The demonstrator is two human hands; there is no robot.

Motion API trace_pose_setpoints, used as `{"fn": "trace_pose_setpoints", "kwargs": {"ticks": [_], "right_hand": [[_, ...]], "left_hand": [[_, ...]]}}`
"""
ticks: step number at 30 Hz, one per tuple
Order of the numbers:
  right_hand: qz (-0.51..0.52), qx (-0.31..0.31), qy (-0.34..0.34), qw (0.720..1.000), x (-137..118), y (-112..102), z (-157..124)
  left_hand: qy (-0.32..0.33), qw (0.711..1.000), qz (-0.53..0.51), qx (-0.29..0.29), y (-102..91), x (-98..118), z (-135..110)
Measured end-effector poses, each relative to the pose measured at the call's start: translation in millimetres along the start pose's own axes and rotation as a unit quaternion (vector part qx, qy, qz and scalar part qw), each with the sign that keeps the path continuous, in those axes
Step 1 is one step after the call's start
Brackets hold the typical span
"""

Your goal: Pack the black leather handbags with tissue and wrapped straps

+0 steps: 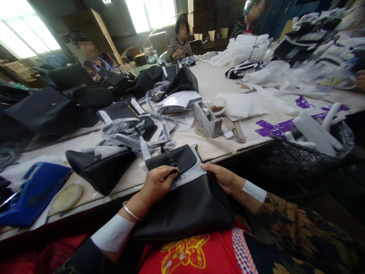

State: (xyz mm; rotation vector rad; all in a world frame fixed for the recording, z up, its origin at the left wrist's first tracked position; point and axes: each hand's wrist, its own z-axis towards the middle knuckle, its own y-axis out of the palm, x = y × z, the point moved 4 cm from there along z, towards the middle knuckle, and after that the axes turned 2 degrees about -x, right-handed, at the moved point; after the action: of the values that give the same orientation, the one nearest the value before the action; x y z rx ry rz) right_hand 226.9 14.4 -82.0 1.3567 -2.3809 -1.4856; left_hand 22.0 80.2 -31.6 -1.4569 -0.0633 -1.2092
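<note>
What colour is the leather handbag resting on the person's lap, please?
Black; the pebbled leather handbag shows best in the head view.

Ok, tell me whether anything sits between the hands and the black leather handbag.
Nothing visible does: the left hand pinches the black leather handbag at its flap strap, the right hand lies flat on its right edge.

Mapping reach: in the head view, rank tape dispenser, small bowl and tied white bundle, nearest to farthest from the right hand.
1. Tape dispenser, ahead of the right hand.
2. Small bowl, just behind it.
3. Tied white bundle, far end.
</note>
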Motion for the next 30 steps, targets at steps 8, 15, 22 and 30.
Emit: {"fn": "trace_pose_setpoints", "kwargs": {"ticks": [8,15,22,30], "right_hand": [[0.008,-0.011,-0.012,1.0,0,-4,0],[0.016,-0.008,-0.011,1.0,1,-6,2],[-0.096,0.023,-0.003,0.995,-5,6,6],[-0.159,-0.019,-0.099,0.982,-2,2,8]], "left_hand": [[-0.087,0.995,-0.05,0.003,-0.6,-14,-2],[0.008,0.997,-0.009,-0.077,-2.1,-1,-4],[0.031,0.996,0.011,-0.088,-29.4,6,-16],[-0.382,0.87,-0.148,0.273,-41.3,-68,-101]]}}
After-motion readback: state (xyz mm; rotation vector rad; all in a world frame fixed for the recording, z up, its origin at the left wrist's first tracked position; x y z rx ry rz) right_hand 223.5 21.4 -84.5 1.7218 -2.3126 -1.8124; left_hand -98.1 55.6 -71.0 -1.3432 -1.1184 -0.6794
